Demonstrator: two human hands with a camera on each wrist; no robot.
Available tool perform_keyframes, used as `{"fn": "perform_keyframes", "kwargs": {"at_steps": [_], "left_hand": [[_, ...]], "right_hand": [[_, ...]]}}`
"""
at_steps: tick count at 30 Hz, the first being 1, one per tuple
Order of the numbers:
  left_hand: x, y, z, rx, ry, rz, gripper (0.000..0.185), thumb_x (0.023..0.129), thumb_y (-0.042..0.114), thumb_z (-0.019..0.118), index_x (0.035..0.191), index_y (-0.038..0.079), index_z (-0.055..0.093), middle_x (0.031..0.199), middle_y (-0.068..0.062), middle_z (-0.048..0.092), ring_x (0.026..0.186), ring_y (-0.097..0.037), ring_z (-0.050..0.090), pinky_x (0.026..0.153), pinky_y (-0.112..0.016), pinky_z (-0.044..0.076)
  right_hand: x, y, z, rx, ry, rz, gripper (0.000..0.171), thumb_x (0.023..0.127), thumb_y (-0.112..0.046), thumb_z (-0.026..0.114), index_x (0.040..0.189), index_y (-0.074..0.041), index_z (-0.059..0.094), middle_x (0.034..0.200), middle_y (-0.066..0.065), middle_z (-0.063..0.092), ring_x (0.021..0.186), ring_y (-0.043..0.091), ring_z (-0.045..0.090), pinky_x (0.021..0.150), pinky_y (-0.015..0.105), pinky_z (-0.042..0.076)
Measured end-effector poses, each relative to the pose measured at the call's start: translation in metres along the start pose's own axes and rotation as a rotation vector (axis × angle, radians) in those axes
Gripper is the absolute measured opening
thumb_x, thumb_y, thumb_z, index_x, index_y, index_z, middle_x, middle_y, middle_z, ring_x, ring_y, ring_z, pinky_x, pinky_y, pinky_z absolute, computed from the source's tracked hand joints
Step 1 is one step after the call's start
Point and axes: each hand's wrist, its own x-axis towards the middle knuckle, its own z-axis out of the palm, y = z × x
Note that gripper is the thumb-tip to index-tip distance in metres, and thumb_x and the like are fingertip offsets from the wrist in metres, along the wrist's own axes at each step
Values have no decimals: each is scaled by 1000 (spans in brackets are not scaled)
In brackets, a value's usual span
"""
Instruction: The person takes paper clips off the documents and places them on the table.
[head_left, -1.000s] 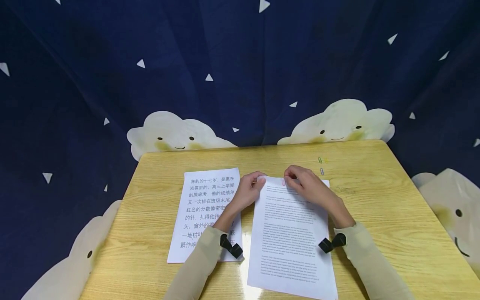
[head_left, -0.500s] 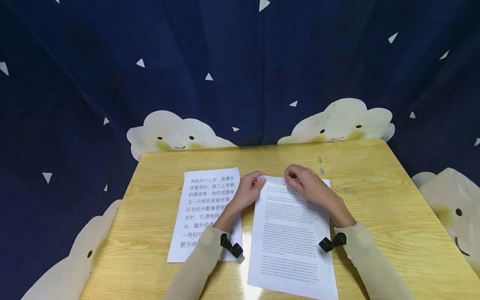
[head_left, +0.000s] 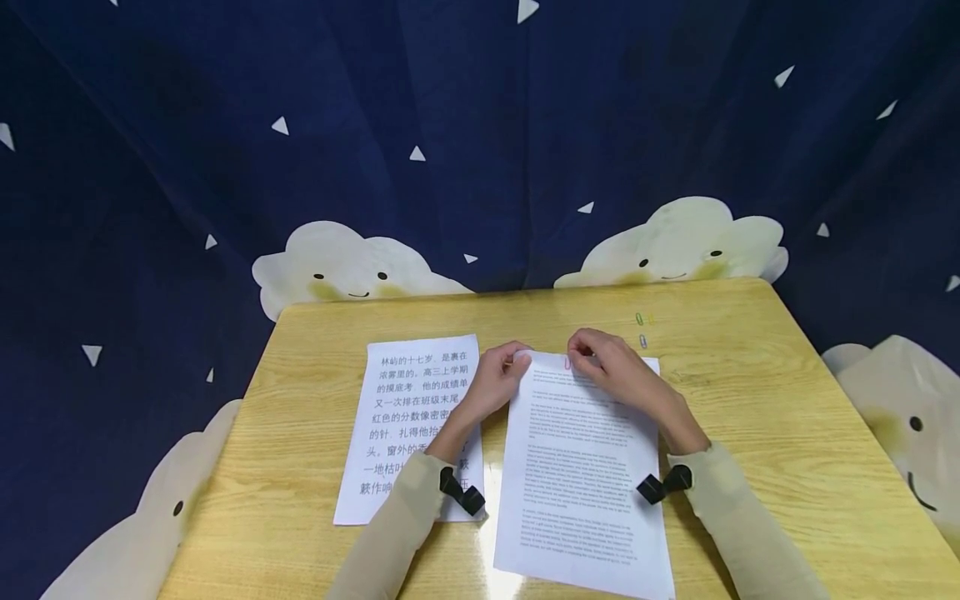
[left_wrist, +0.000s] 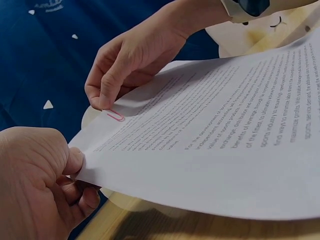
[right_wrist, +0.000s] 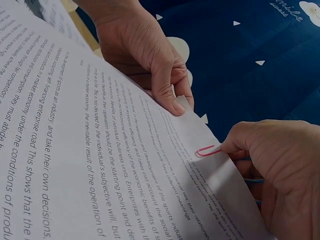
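A printed sheet of paper point(head_left: 577, 467) has its far end raised off the table, as the left wrist view shows. My left hand point(head_left: 498, 379) pinches its far left corner between thumb and fingers. At the top edge, my right hand point(head_left: 615, 371) pinches the outer end of a pink paper clip point(right_wrist: 207, 150). The looped end of that clip lies over the printed face, close to the first lines of text. In the right wrist view, thin light-blue lines point(right_wrist: 258, 181) show behind the right fingers. The clip's part behind the sheet is hidden.
Another sheet point(head_left: 408, 417) with large Chinese print lies left on the wooden table point(head_left: 300, 467), partly under the left forearm. A green paper clip point(head_left: 639, 319), a yellow one point(head_left: 651, 319) and a blue one point(head_left: 642, 341) lie at the back right. A dark blue curtain point(head_left: 480, 150) hangs behind.
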Motion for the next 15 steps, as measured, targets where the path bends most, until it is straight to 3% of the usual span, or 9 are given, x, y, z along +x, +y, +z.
{"fn": "perform_keyframes", "kwargs": {"at_steps": [15], "left_hand": [[0, 0, -1, 12, -4, 12, 22, 109, 12, 54, 119, 2, 72, 98, -13, 75, 72, -13, 71, 66, -27, 57]], "right_hand": [[0, 1, 0, -2, -7, 0, 8, 107, -16, 60, 101, -14, 66, 95, -3, 65, 86, 15, 59, 79, 34, 51]]}}
